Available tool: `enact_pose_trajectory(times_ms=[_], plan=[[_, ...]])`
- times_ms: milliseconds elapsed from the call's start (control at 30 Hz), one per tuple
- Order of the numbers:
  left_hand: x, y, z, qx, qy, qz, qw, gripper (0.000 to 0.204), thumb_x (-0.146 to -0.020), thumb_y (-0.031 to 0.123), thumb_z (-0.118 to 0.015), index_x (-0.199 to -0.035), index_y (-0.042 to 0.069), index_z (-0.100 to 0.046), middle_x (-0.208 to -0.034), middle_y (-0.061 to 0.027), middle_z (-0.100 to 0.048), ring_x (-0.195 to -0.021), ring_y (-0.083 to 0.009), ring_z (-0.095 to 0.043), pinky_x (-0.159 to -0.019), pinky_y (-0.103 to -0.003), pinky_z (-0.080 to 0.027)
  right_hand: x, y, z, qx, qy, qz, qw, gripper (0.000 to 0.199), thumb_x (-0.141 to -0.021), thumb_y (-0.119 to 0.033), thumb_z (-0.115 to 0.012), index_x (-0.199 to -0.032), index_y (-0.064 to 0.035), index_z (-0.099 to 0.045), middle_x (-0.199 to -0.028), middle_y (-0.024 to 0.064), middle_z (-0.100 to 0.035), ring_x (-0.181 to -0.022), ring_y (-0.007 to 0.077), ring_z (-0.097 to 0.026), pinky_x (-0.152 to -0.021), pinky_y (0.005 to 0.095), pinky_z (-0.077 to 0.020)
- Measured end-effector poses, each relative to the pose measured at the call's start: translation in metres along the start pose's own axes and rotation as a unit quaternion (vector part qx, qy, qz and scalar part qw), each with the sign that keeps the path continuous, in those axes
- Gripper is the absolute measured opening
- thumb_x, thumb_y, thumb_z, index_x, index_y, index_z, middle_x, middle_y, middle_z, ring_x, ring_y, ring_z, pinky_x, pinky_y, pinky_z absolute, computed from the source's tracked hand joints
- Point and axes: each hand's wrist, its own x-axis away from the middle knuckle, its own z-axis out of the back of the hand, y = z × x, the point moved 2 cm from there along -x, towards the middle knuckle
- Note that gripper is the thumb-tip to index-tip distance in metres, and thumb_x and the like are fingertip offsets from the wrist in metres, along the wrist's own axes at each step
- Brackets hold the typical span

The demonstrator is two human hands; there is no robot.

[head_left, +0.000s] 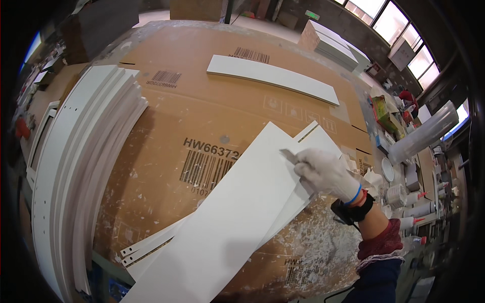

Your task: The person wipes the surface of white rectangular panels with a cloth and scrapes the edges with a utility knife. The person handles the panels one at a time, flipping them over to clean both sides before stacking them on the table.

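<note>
My right hand, in a white glove, is closed around a small flat metal scraper whose blade lies on a long white panel. The panel runs diagonally from the lower left up to the hand, resting on narrower white strips. My left hand is out of view.
Brown cardboard covers the workbench. A stack of long white boards lies along the left. Another white board lies at the far side. Tubes, cups and containers crowd the right edge, with a clear plastic roll above.
</note>
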Motion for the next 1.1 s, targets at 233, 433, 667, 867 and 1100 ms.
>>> enact_pose_trajectory(times_ms=[233,433,667,867,1100], plan=[[-0.015,0.002,0.0,-0.009,-0.018,-0.007,1.0,0.045,-0.079,0.007,-0.062,-0.122,-0.005,-0.052,-0.107,-0.0185,-0.062,-0.091,-0.0279,-0.064,-0.074,-0.037,-0.055,-0.01,0.055,0.037,0.128,0.124,-0.127,0.976,0.02,-0.09,-0.022,-0.058,-0.097,-0.0031,-0.061,-0.081,0.0207,-0.063,-0.079,0.0373,-0.063,-0.073,0.0419,-0.0498],[-0.006,-0.002,0.004,-0.009,0.005,-0.007,1.0,0.044,-0.08,0.007,-0.062,-0.121,-0.005,-0.052,-0.106,-0.0181,-0.062,-0.091,-0.0275,-0.063,-0.074,-0.037,-0.055,-0.008,0.01,0.006,0.088,0.004,-0.038,0.995,0.019,-0.09,-0.021,-0.056,-0.094,-0.0031,-0.06,-0.083,0.0222,-0.063,-0.078,0.0378,-0.062,-0.07,0.0413,-0.0493],[-0.017,-0.001,0.008,-0.01,-0.01,-0.014,1.0,0.043,-0.08,0.006,-0.061,-0.12,-0.005,-0.053,-0.106,-0.0177,-0.062,-0.091,-0.0271,-0.063,-0.074,-0.036,-0.055,-0.012,0.046,0.035,0.091,0.132,-0.137,0.978,0.021,-0.09,-0.023,-0.055,-0.096,-0.0034,-0.06,-0.083,0.0208,-0.063,-0.08,0.0373,-0.062,-0.071,0.0422,-0.0489],[-0.008,-0.005,0.009,-0.008,0.007,-0.014,1.0,0.042,-0.08,0.006,-0.061,-0.12,-0.005,-0.053,-0.105,-0.0173,-0.062,-0.09,-0.0268,-0.063,-0.074,-0.036,-0.054,-0.009,0.012,0.004,0.094,0.002,-0.062,0.994,0.022,-0.091,-0.025,-0.056,-0.099,-0.0048,-0.061,-0.082,0.0202,-0.063,-0.079,0.0366,-0.063,-0.07,0.0412,-0.0493],[-0.016,-0.006,0.011,-0.007,-0.002,-0.02,1.0,0.041,-0.08,0.006,-0.06,-0.119,-0.004,-0.053,-0.105,-0.0168,-0.062,-0.09,-0.0264,-0.063,-0.074,-0.036,-0.054,0.003,0.036,0.028,0.107,0.08,-0.097,0.986,0.019,-0.087,-0.021,-0.054,-0.095,-0.0042,-0.06,-0.079,0.0187,-0.062,-0.074,0.0353,-0.062,-0.067,0.04,-0.0477]])
